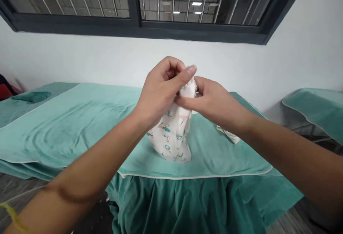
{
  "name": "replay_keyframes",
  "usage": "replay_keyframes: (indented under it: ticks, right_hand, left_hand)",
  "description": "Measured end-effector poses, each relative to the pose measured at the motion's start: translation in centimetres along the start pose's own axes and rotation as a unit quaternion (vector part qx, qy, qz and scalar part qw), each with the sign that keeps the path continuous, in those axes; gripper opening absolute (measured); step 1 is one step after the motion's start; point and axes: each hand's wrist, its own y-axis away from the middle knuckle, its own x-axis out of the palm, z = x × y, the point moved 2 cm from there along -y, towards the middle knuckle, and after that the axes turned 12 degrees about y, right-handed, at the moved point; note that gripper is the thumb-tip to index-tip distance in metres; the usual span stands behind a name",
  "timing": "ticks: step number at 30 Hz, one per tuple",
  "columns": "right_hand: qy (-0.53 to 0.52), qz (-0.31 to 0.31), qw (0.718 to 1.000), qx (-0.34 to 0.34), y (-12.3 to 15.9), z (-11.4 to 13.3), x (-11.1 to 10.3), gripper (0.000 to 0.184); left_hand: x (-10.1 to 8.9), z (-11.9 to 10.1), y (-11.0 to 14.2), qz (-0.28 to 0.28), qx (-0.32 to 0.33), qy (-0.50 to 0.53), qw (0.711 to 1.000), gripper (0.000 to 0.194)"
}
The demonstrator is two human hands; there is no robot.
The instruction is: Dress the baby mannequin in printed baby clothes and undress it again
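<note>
In the middle of the head view, a small white garment (pixel 171 133) with a green and pink print hangs in folds from both my hands. Its gathered upper edge is pinched between my left hand's (pixel 167 87) thumb and fingers. Just to the right, my right hand (pixel 206 96) grips the same bunched edge, thumb pointing left. The garment's lower end reaches down to the light green cover, though whether it rests there I cannot tell. Folds and fingers hide its full shape, so its exact kind is unclear.
A light green cover (pixel 222 162) with white piping lies over a darker green cloth (pixel 187 201) that drapes down the front. Behind my right forearm lies a folded pale cloth (pixel 229 135). A white wall (pixel 107 55) and a barred window stand behind. Another green-covered surface (pixel 316 101) is at right.
</note>
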Motion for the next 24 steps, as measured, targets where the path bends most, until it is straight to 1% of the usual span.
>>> replay_keyframes:
  ticks: [2,3,4,5,6,7,8,9,10,11,12,13,14,15,16,17,18,19,20,21,22,23,24]
  right_hand:
    - [-0.072,-0.051,0.996,0.018,-1.0,-1.1,0.2,0.024]
    - [-0.118,-0.075,0.990,0.026,-1.6,-2.0,0.2,0.022]
    - [-0.166,-0.097,0.981,0.035,-2.4,-3.2,0.2,0.020]
    - [-0.213,-0.116,0.969,0.049,-3.1,-4.6,0.2,0.018]
    - [-0.255,-0.129,0.956,0.069,-3.8,-6.0,0.4,0.016]
    - [-0.291,-0.136,0.942,0.097,-4.4,-7.6,0.8,0.016]
    - [-0.319,-0.137,0.929,0.129,-4.8,-9.1,1.4,0.015]
    - [-0.338,-0.125,0.918,0.164,-4.9,-10.4,2.2,0.014]
    - [-0.346,-0.096,0.912,0.197,-4.9,-11.6,3.3,0.014]
    - [-0.343,-0.048,0.911,0.225,-4.6,-12.5,4.5,0.013]
    - [-0.329,0.037,0.912,0.243,-4.1,-13.2,5.8,0.015]
    - [-0.308,0.146,0.906,0.250,-3.5,-13.5,7.1,0.019]
    - [-0.287,0.255,0.890,0.247,-2.8,-13.8,8.2,0.024]
    - [-0.273,0.357,0.861,0.238,-2.2,-13.9,9.1,0.027]
    - [-0.253,0.432,0.836,0.224,-1.9,-14.0,9.6,0.029]
    - [-0.224,0.472,0.827,0.209,-2.0,-14.3,9.7,0.029]
    - [-0.187,0.473,0.839,0.193,-2.6,-14.7,9.6,0.028]
    - [-0.146,0.439,0.869,0.175,-3.6,-15.3,9.2,0.026]
    - [-0.109,0.376,0.907,0.157,-5.1,-16.1,8.6,0.023]
    - [-0.082,0.298,0.941,0.138,-6.8,-17.0,7.9,0.021]
    - [-0.061,0.216,0.967,0.119,-8.7,-18.1,7.1,0.019]
    - [-0.047,0.139,0.984,0.102,-10.7,-19.3,6.4,0.019]
    - [-0.029,0.071,0.993,0.088,-12.7,-20.7,5.8,0.022]
  left_hand:
    - [0.3,1.9,0.6,-0.009,-0.011,0.026,1.000,0.032]
    - [0.5,3.3,1.1,0.005,-0.029,0.034,0.999,0.038]
    - [0.6,4.8,1.7,0.034,-0.061,0.038,0.997,0.045]
    - [0.7,6.4,2.4,0.078,-0.101,0.042,0.991,0.049]
    - [0.9,7.9,3.2,0.120,-0.138,0.051,0.982,0.048]
    - [1.0,9.1,3.9,0.151,-0.167,0.058,0.973,0.042]
    - [0.9,10.0,4.5,0.153,-0.173,0.058,0.971,0.035]
    - [0.7,10.5,4.9,0.128,-0.155,0.044,0.979,0.030]
    - [0.4,10.8,5.1,0.085,-0.121,0.019,0.989,0.025]
    - [0.0,10.9,5.1,0.032,-0.078,-0.011,0.996,0.023]
    - [-0.4,10.9,4.9,-0.014,-0.042,-0.040,0.998,0.024]
    - [-0.9,11.0,4.5,-0.045,-0.027,-0.061,0.997,0.026]
    - [-1.3,11.5,4.0,-0.063,-0.035,-0.071,0.995,0.028]
    - [-1.9,12.3,3.3,-0.069,-0.063,-0.075,0.993,0.030]
    - [-2.4,13.4,2.5,-0.069,-0.104,-0.072,0.989,0.033]
    - [-2.9,14.8,1.6,-0.071,-0.150,-0.069,0.984,0.036]
    - [-3.4,16.5,0.6,-0.076,-0.197,-0.071,0.975,0.040]
    - [-3.9,18.3,-0.3,-0.079,-0.242,-0.082,0.964,0.044]
    - [-4.2,20.0,-1.1,-0.080,-0.282,-0.106,0.950,0.048]
    - [-4.3,21.5,-1.9,-0.074,-0.307,-0.147,0.937,0.051]
    - [-4.2,22.5,-2.5,-0.060,-0.303,-0.194,0.931,0.051]
    - [-3.9,23.1,-3.0,-0.045,-0.271,-0.234,0.933,0.049]
    - [-3.2,23.3,-3.3,-0.023,-0.223,-0.254,0.941,0.045]
